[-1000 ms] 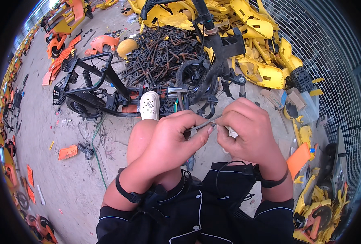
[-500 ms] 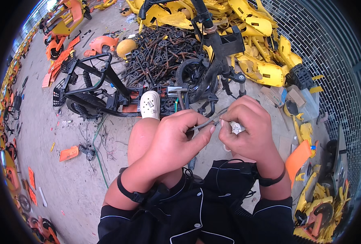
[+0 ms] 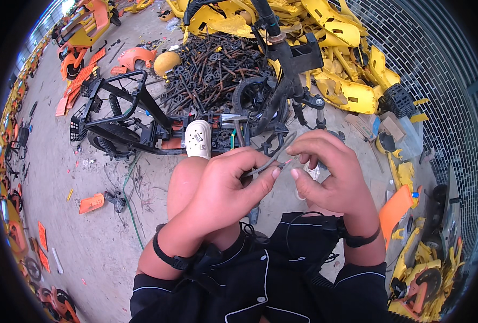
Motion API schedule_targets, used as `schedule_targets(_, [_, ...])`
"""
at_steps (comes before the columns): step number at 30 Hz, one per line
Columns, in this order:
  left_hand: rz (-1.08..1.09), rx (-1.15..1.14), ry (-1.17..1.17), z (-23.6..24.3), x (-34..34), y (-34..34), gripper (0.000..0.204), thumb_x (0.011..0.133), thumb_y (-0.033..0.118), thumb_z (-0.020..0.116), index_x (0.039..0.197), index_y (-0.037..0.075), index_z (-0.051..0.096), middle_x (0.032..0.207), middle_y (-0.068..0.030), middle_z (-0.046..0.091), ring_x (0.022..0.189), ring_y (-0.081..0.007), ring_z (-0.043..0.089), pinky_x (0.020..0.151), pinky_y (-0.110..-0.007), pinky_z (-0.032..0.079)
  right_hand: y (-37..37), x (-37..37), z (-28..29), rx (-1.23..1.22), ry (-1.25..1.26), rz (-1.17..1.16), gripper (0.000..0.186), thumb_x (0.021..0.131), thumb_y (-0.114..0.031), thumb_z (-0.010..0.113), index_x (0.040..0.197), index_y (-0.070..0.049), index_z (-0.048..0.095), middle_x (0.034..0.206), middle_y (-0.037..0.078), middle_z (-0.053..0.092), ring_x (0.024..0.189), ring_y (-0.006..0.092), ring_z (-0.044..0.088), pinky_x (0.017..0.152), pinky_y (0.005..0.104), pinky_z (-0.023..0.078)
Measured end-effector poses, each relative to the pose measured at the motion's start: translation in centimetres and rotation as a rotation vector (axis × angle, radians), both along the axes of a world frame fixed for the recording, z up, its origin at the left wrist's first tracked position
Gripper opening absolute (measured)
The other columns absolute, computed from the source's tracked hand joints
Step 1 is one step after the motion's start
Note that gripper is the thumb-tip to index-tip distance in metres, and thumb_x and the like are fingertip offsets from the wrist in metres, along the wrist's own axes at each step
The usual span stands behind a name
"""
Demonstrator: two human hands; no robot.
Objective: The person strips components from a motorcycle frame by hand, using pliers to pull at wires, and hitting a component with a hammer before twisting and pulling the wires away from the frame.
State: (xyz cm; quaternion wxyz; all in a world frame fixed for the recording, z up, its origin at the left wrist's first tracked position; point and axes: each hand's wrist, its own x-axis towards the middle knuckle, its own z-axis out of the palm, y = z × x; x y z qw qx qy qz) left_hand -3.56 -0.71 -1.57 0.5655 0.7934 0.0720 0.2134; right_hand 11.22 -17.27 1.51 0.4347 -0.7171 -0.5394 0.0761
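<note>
Above my lap, my left hand pinches a thin grey cable between thumb and forefinger. The cable bends up past the fingers, and a short reddish wire tip shows near my thumb. My right hand is just beside it, thumb and fingers apart, with nothing visible between them. Beyond both hands lies a black stripped-down two-wheeler frame, its steering column rising toward the far side. My foot in a white clog rests against the frame.
A heap of rusty black crank parts lies behind the frame, with yellow body panels piled at far right. An orange panel stands right of my arm. At left, an orange piece and a green cord lie on the floor.
My right hand has let go of the cable end, its fingers spreading and drawing slightly right. The reddish wire tip has come into view. My left hand keeps its hold.
</note>
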Motion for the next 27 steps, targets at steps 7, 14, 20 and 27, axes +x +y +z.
schedule_targets(7, [-0.034,-0.007,0.000,-0.7,0.5,0.0,0.012,0.091,0.010,0.078,0.096,-0.001,0.074,0.078,-0.0093,0.064,0.069,-0.0189,0.059,0.061,-0.032,0.047,0.2,1.3,0.3,-0.020,-0.290,0.157,0.018,0.084,-0.006,0.076,0.103,-0.006,0.076,0.096,0.009,0.073,0.087,0.0288,0.070,0.075,0.0375,0.057])
schedule_targets(14, [-0.040,-0.004,-0.002,-1.4,0.8,0.1,0.013,0.091,0.010,0.079,0.095,-0.001,0.074,0.076,-0.0093,0.063,0.067,-0.0195,0.058,0.060,-0.033,0.046,0.2,0.9,0.3,-0.025,-0.354,0.103,0.018,0.079,-0.003,0.075,0.097,-0.006,0.075,0.088,0.009,0.072,0.082,0.0301,0.068,0.071,0.0387,0.056])
schedule_targets(20, [-0.036,-0.030,0.050,-0.9,1.0,0.0,0.013,0.091,0.010,0.078,0.095,-0.001,0.074,0.075,-0.0095,0.062,0.067,-0.0201,0.058,0.060,-0.034,0.046,0.8,0.1,-1.0,0.100,-0.388,-0.017,0.017,0.073,0.001,0.076,0.087,-0.004,0.069,0.081,0.010,0.066,0.076,0.0304,0.065,0.066,0.0391,0.054])
schedule_targets(27, [-0.042,-0.043,0.047,-0.8,1.2,-0.2,0.014,0.091,0.010,0.078,0.093,-0.002,0.072,0.076,-0.0101,0.062,0.070,-0.0210,0.059,0.063,-0.034,0.046,0.4,0.2,-2.3,0.187,-0.376,-0.167,0.017,0.071,0.002,0.076,0.085,-0.003,0.068,0.082,0.012,0.066,0.075,0.0305,0.065,0.066,0.0384,0.054])
